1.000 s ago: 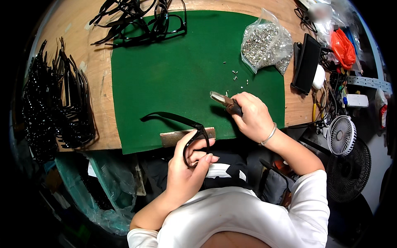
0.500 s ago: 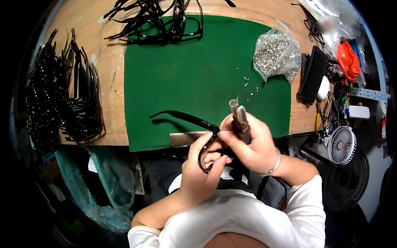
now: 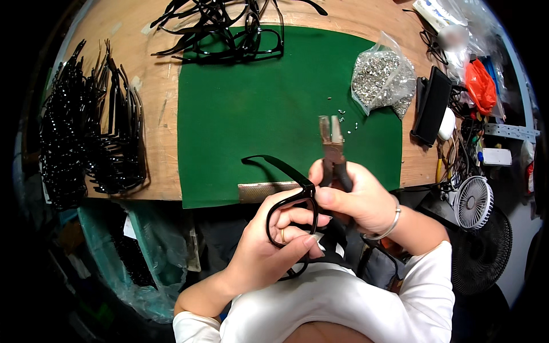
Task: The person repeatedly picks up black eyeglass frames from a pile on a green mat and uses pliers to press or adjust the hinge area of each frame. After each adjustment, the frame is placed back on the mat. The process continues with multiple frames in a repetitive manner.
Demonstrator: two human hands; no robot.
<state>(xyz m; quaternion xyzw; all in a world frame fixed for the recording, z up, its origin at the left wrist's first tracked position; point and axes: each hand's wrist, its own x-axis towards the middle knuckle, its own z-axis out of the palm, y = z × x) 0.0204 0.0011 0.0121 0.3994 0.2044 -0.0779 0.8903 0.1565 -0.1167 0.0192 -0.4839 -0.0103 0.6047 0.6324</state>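
Observation:
My left hand (image 3: pixel 264 243) is closed round a black glasses frame (image 3: pixel 315 212), fingers behind the rim and thumb on its lower edge. One temple arm (image 3: pixel 281 166) sticks out from the frame's corner towards the far left, over the green mat (image 3: pixel 257 108). In my right hand (image 3: pixel 366 200) is a pair of pliers (image 3: pixel 333 151) with dark handles, jaws pointing away from me and parted, with nothing visible between them. My right thumb and forefinger are at the frame's hinge corner. The lower part of the frame is partly hidden by my left hand.
A clear bag of small silvery metal parts (image 3: pixel 377 77) lies at the mat's far right, with several loose pieces (image 3: pixel 342 112) nearby. Black glasses frames (image 3: pixel 246 43) are heaped at the far edge. Bundles of black temple arms (image 3: pixel 66 131) lie left. A small white fan (image 3: pixel 473 200) stands right.
The glasses frame has turned so its lens opening faces up more, and its temple arm has shifted right. The pliers have swung to point farther away, showing their jaws and handles.

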